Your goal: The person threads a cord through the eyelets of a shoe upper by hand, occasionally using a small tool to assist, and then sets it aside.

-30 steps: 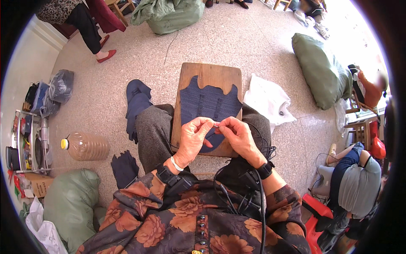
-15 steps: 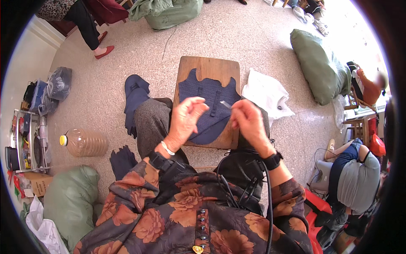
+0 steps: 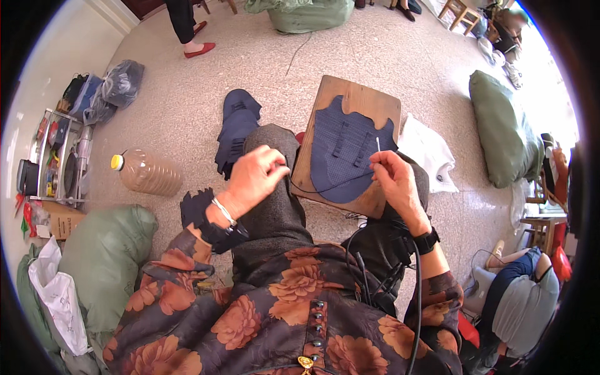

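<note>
Bright all over, flooding in from the right! Burning out to pure white beyond the green sack (image 3: 505, 128), fringed blue at the upper rim. Spreading evenly over the speckled floor (image 3: 275, 87), glinting off the plastic bottle (image 3: 152, 173). Sharp on the navy fabric (image 3: 331, 169), softer farther out. Bending the wall (image 3: 69, 56), then dropping into black corners.

The right hand (image 3: 398, 184) pinches a slim, pale, stick-like tool (image 3: 378, 144) over the navy-blue textured fabric piece (image 3: 348, 147) on the rectangular brown wooden worktop (image 3: 360, 94); a thin dark thread (image 3: 331, 191) sags across toward the left hand (image 3: 253, 176), hovering above the dark grey trouser leg (image 3: 275, 203)!
</note>
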{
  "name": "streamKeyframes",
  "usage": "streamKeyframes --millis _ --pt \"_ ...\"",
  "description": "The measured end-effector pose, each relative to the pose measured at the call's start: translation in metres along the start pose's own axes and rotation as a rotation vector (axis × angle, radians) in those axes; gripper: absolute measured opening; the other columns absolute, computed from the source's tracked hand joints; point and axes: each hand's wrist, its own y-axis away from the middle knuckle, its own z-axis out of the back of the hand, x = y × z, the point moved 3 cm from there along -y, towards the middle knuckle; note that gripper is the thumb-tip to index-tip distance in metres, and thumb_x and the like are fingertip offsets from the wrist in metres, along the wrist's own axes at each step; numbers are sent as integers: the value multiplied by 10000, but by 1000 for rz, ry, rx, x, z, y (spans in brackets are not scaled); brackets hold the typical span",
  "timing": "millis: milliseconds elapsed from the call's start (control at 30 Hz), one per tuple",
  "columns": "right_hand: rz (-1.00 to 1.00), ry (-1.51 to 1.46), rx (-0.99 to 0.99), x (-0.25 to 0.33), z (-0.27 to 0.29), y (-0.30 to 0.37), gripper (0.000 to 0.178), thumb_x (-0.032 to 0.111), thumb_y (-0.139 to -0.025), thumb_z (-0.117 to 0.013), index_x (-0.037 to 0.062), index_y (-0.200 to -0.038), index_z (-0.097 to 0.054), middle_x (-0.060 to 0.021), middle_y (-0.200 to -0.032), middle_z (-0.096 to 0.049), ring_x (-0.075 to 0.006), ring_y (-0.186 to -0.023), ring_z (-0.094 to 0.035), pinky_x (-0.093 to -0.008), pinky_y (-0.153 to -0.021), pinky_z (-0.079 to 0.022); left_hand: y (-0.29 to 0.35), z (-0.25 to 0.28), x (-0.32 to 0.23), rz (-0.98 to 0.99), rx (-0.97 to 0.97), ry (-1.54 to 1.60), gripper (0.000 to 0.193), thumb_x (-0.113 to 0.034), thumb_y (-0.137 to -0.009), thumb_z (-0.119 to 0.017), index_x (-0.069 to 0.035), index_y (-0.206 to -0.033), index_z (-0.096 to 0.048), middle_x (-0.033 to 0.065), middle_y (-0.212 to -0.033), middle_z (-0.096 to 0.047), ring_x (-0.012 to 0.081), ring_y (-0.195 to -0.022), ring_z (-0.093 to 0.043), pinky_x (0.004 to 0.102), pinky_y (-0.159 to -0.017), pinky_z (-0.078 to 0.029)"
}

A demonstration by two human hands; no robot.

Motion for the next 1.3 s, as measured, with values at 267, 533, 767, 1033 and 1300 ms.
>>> streamKeyframes --millis 267,533,767,1033,1300 --pt "183 123 156 27 -38 3 165 58 -920 -622 -26 -1055 -665 -122 -812 -669 -169 -721 -647 -315 -656 -510 -2 -25 8 -221 173 -456 67 -72 -865 -657 -53 -914 -697 118 -993 -588 340 -731 -676 437 -649 -543" --pt "-113 -341 319 37 -50 6 175 107 -974 -627 -35 -1070 -660 -23 -792 -661 -79 -682 -613 -239 -601 -505 -14 -23 -73 -399 44 -209 62 -59 -862 -667 -50 -918 -693 82 -985 -649 299 -728 -675 390 -631 -549" --pt "-64 -137 243 34 -23 31 121 97 -965 -629 -21 -977 -657 -26 -731 -641 -76 -634 -592 -244 -572 -477 -10 -44 -72 -69 98 593 65 -29 -950 -654 12 -984 -692 53 -856 -704 118 -805 -678 246 -744 -537" --pt "-7 -83 191 46 -23 27 124 98 -942 -650 -21 -969 -672 -75 -750 -676 -104 -637 -614 -270 -581 -490 -12 -50 -89 -78 109 509 78 6 -987 -574 14 -1025 -642 49 -927 -711 107 -868 -686 256 -780 -549" --pt "12 -199 220 43 -18 30 108 74 -939 -648 -27 -972 -671 -50 -752 -667 -84 -687 -616 -253 -606 -492 -16 -55 -94 -50 168 736 111 -49 -1009 -531 -16 -1108 -569 39 -851 -659 69 -710 -587 229 -656 -492"
